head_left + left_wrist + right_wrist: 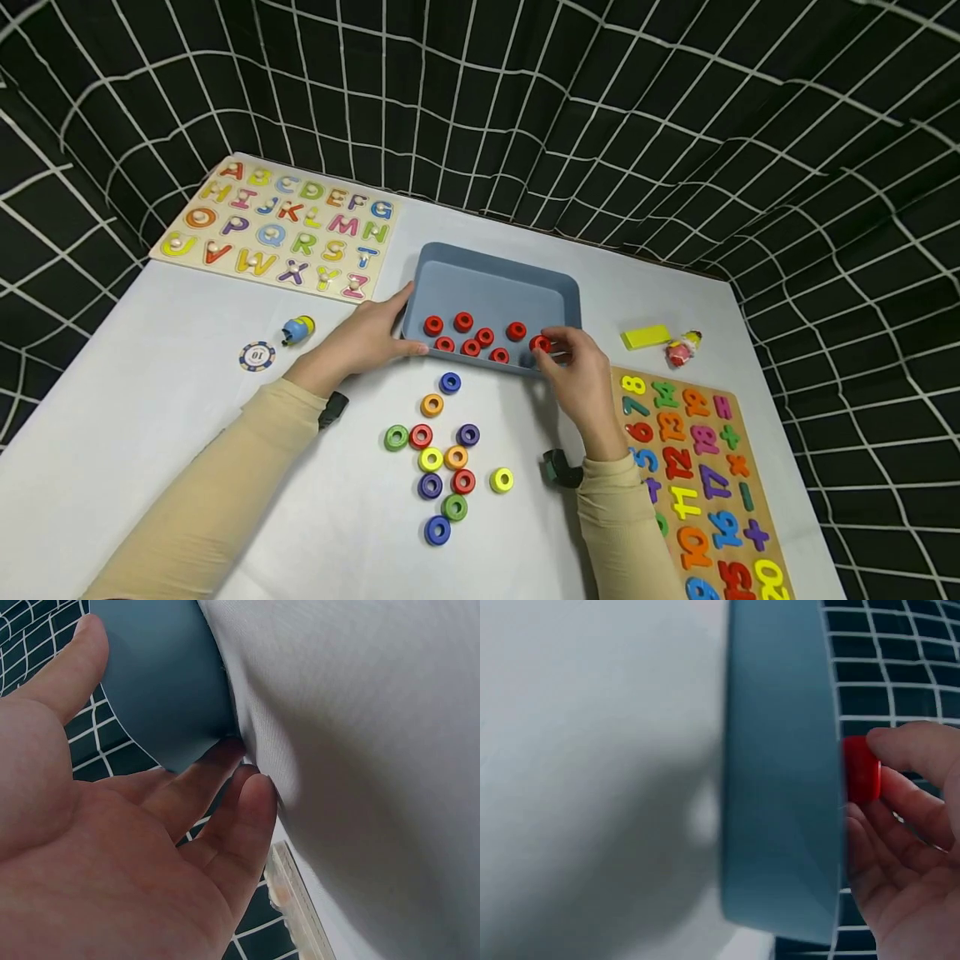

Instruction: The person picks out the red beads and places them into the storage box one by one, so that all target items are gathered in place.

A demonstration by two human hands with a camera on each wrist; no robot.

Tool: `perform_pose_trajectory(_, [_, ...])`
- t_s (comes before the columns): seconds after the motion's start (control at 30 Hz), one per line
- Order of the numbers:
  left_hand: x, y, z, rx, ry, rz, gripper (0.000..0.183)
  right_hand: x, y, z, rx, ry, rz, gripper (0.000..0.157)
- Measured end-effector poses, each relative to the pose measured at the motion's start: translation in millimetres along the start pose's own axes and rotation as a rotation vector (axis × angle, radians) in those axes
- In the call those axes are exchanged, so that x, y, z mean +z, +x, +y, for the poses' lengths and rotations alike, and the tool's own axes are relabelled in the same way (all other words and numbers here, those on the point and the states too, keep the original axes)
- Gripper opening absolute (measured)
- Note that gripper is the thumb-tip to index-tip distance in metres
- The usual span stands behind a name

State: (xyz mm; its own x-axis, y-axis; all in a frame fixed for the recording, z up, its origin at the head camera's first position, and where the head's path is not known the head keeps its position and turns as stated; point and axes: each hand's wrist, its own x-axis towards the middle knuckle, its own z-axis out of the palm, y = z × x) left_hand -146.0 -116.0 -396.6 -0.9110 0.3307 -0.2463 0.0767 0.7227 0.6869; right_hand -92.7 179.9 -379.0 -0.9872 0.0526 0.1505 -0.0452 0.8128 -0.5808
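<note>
A blue-grey tray [495,287] holds several red rings [484,337] along its near side. My left hand [363,337] grips its near left corner; in the left wrist view the thumb lies at the tray's rim [161,682] and the fingers bend against its outer wall. Over the near right corner, my right hand [577,375] pinches a red ring [862,770] between thumb and fingers. On the white table in front lie loose rings of several colours, among them a blue ring [450,382], an orange ring [431,405] and a yellow ring [502,479].
An alphabet board [281,221] lies at the back left, a number board [705,467] at the right. A small blue-and-yellow figure [298,330] and a poker chip [257,356] sit at left. Beyond the tray's right side are a yellow block [646,337] and another figurine [683,348].
</note>
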Motion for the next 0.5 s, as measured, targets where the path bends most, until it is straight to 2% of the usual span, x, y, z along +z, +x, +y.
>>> perform_pose_trajectory(0.1, [0.5, 0.1, -0.3, -0.005, -0.001, -0.003, 0.104, 3.9, 2.1, 7.0, 0.051, -0.018, -0.016, 0.035])
perform_pose_trajectory(0.23, [0.6, 0.2, -1.2, -0.02, 0.002, -0.001, 0.104, 5.9, 3.8, 13.4, 0.066, -0.061, -0.056, 0.041])
perform_pose_trajectory(0.5, [0.7, 0.8, 0.1, -0.023, -0.001, -0.012, 0.104, -2.5, 0.8, 9.0, 0.027, -0.018, -0.05, 0.037])
